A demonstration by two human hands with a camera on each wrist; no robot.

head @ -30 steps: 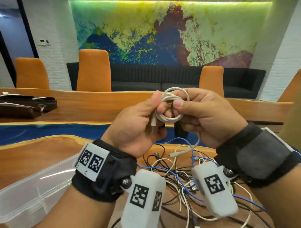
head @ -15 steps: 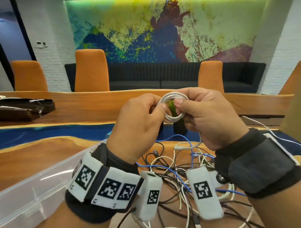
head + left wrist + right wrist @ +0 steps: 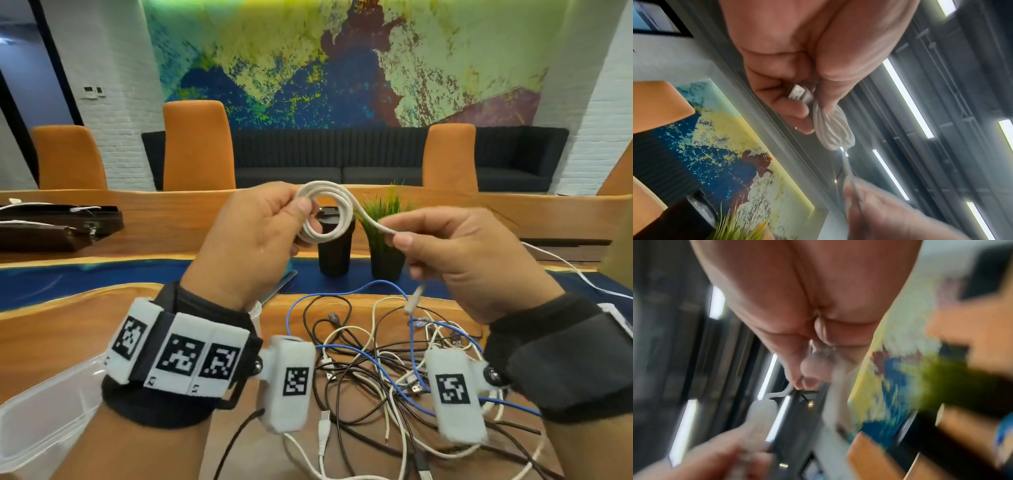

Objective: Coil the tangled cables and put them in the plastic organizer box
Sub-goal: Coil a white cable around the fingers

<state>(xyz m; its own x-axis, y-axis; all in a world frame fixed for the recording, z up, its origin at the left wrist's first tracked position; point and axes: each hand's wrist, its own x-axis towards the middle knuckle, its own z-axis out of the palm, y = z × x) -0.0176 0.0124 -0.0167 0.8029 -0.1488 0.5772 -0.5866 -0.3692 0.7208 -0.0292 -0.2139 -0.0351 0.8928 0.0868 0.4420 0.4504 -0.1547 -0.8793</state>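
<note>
White cable, wound into a small coil of several loops, is held up at the centre of the head view, above the worktop. Left hand grips the coil at its left side, thumb over the loops and fingers curled behind; in the left wrist view the same hand also traps a white USB plug against the bundle. Right hand, to the right of centre, pinches the free tail of the cable between thumb and forefinger, the strand running up and left from the pinch into the coil; the tail's connector hangs below the hand. The right wrist view is heavily blurred, and the curled fingers there appear to close on a pale strand. Below the hands, in the lower centre of the frame, a tangle of cables in black, white and blue lies on the worktop. The clear plastic organizer box sits at the lower left corner, partly behind the left forearm. Behind the coil stand a black cup and a small potted plant side by side.
</note>
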